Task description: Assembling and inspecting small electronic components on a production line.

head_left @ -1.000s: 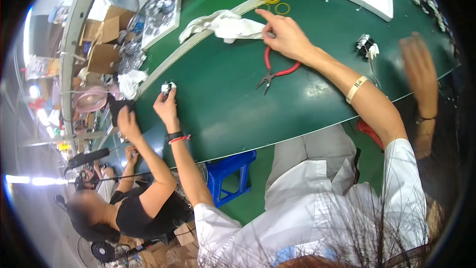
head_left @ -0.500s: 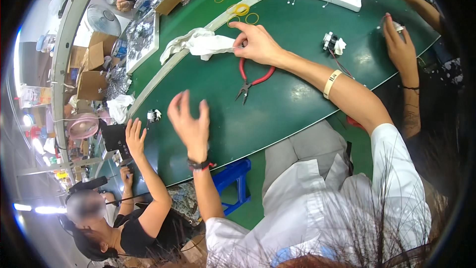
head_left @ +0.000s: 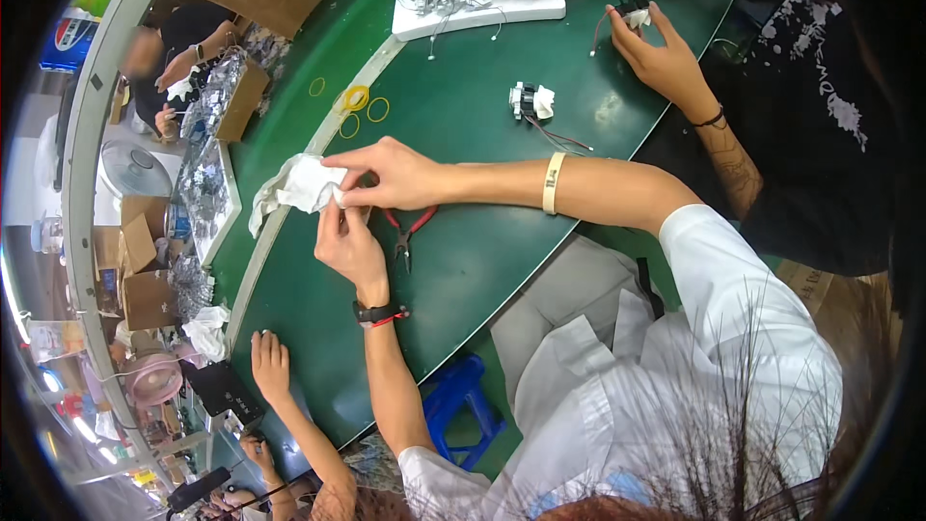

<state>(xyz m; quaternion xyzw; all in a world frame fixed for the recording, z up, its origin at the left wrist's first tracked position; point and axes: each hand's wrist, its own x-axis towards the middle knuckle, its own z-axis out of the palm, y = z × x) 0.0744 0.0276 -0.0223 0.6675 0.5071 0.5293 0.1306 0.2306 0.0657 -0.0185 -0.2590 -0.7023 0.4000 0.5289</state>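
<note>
A crumpled white cloth point(head_left: 304, 183) lies across the pale strip along the table's far side. My right hand point(head_left: 400, 174) pinches the cloth's near end between thumb and fingers. Just below, my left hand point(head_left: 349, 253) has its fingertips drawn together at the cloth's lower corner, close against the right fingers. Red-handled pliers point(head_left: 407, 236) rest on the green table under my right wrist, their handles partly covered. Farther right sits a small black-and-white assembly point(head_left: 529, 102) with a white piece on it and thin red and black wires.
Yellow rubber bands point(head_left: 357, 98) lie near the strip. At the back, a white foam tray point(head_left: 482, 26) bears wired metal parts, with a co-worker's hand over it. That person's other hand point(head_left: 666, 68) holds a similar assembly. Another co-worker's hand point(head_left: 271, 367) rests at left.
My left hand has come up from the open table to meet my right hand at the cloth. The left co-worker's raised hand has lowered to the table. My view has shifted.
</note>
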